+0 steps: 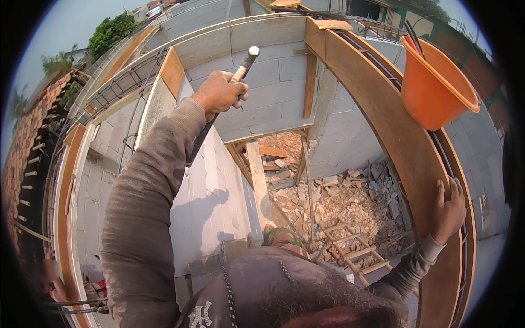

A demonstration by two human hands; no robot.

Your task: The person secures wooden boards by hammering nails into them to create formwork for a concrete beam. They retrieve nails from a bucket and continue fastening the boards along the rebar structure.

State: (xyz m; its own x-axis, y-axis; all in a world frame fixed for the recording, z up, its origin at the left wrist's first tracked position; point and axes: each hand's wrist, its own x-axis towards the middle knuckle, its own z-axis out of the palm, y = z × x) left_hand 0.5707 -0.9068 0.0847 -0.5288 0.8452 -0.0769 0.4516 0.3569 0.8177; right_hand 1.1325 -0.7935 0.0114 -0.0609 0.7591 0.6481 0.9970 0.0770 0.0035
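Left arm raised, left hand [219, 94] fisted around a hammer [229, 93], head up. Right hand [448, 210] lies flat, fingers spread, on a board [394, 131] below an orange bucket [435, 87].

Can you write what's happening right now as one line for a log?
left hand: grips hammer, raised | right hand: rests on wooden form board | orange bucket: on wall top | rubble: below

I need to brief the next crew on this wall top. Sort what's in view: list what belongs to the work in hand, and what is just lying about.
In hand:
- left hand gripping a hammer, raised
- right hand resting on the curved wooden form board

Lying about:
- orange bucket perched on the wall top
- brick rubble on the floor below
- wooden ladder on the rubble
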